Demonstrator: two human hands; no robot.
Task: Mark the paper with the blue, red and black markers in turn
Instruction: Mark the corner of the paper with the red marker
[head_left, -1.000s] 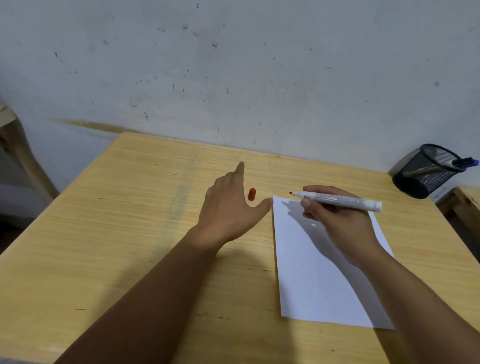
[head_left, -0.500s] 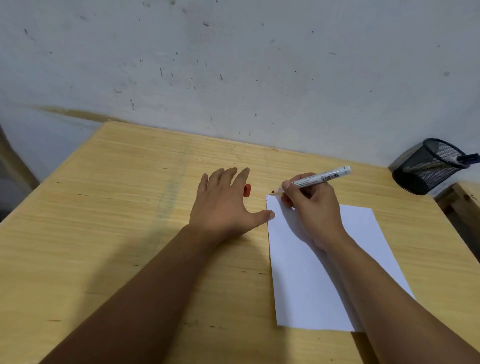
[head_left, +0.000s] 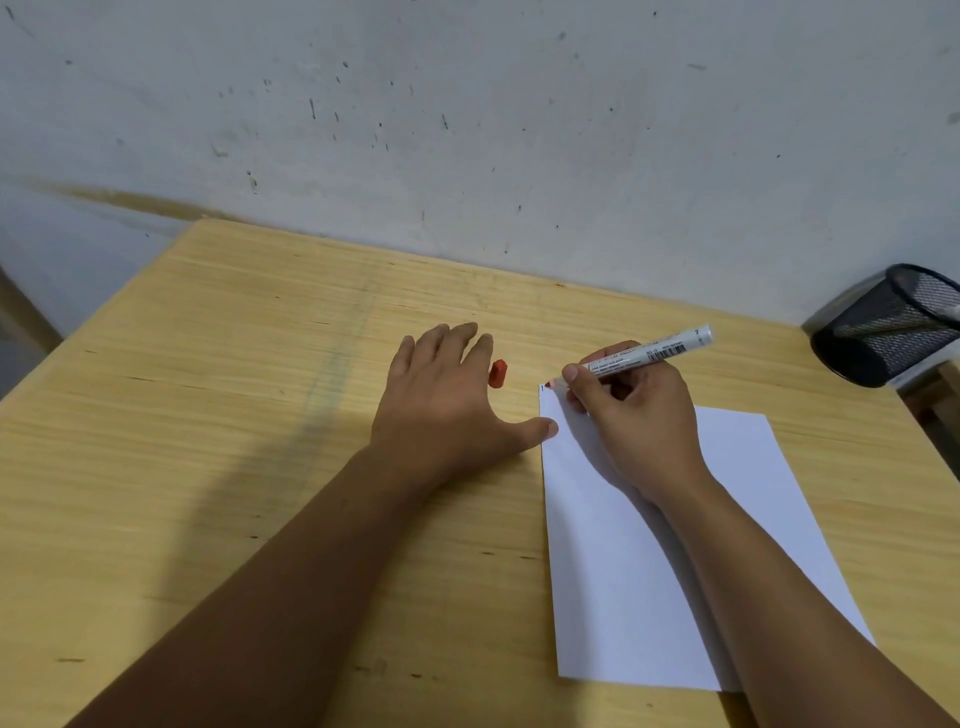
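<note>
A white sheet of paper (head_left: 613, 561) lies on the wooden table (head_left: 218, 415), right of centre. My right hand (head_left: 634, 415) grips the uncapped red marker (head_left: 649, 354), a white barrel with a red tip. The tip touches the paper's far left corner, beside a small dark mark. The marker's red cap (head_left: 497, 373) lies on the table just beyond that corner. My left hand (head_left: 447, 400) rests flat on the table with fingers spread, its thumb touching the paper's left edge, its fingers next to the cap.
A black mesh pen holder (head_left: 888, 327) lies tilted at the table's far right corner. A scuffed white wall runs directly behind the table. The table's left edge drops off to the floor.
My right hand turned the marker from level to tip-down and brought the tip onto the paper's far left corner. My left hand flattened onto the table beside the cap.
</note>
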